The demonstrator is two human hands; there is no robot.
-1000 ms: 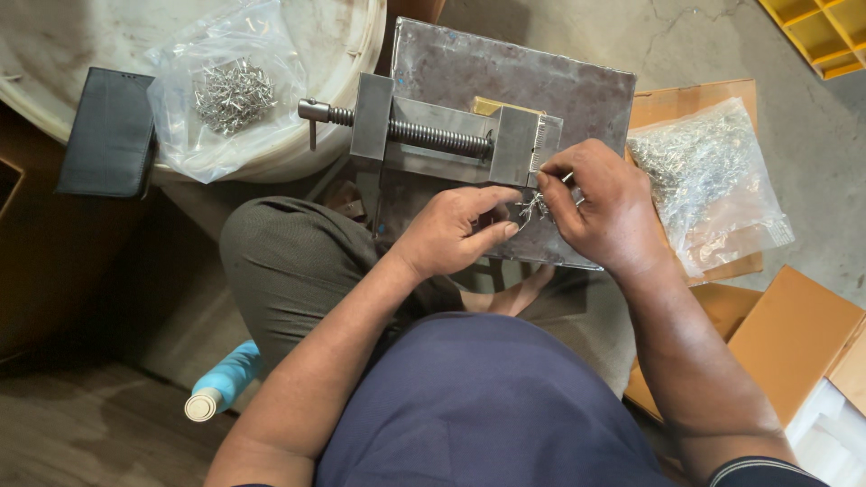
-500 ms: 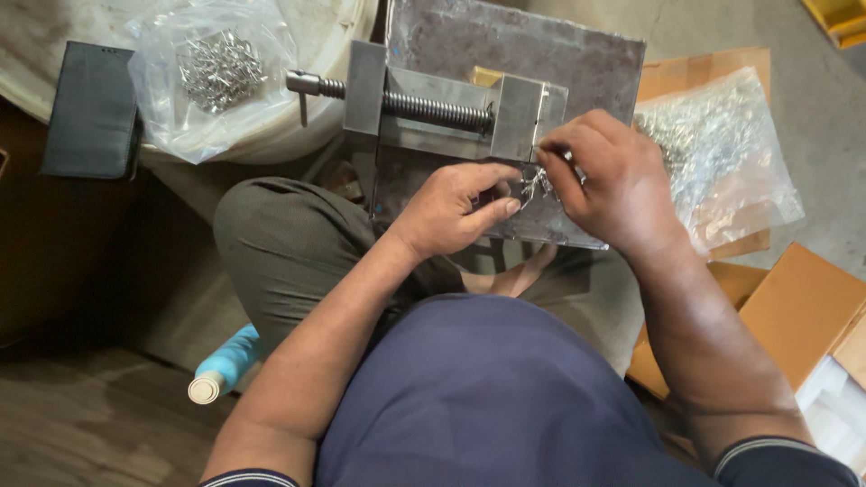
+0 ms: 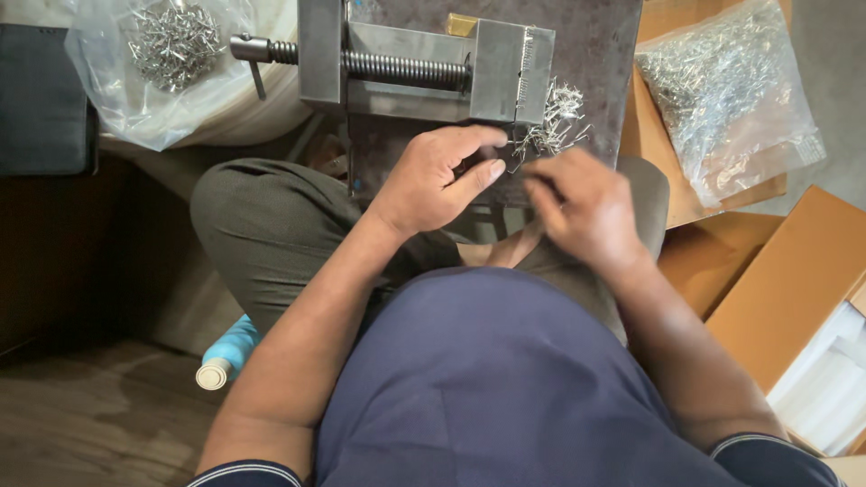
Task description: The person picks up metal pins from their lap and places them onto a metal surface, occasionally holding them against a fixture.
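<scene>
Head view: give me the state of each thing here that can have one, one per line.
Vise: lying on the metal plate, screw exposed.
Loose metal pins: piled on the plate beside the vise jaw.
Left bag of pins: lying flat; cannot tell if sealed.
Right bag of pins: full, lying on cardboard.
Left hand: fingers pinched near the pins.
Right hand: blurred, curled; contents unclear.
Blue bottle: lying tipped, capped.
</scene>
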